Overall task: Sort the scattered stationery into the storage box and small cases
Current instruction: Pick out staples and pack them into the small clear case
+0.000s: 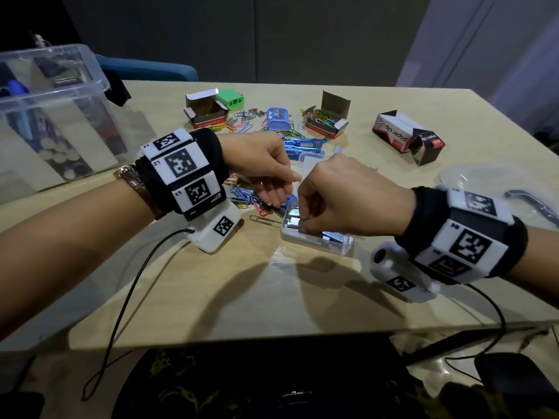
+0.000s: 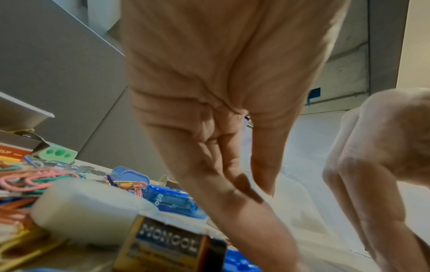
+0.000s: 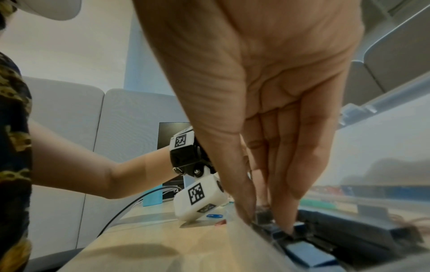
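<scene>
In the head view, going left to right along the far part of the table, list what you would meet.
Clear storage box → open red cardboard box → green sharpener → blue case → open box of coloured paper clips → paper clip boxes lying on their sides.

Centre: both hands, left hand and right hand, crowd over the small clear case.
Upper centre: paper clips and clip boxes clutter the way.
Lower frame: bare table, passable.
Upper left: storage box blocks.
</scene>
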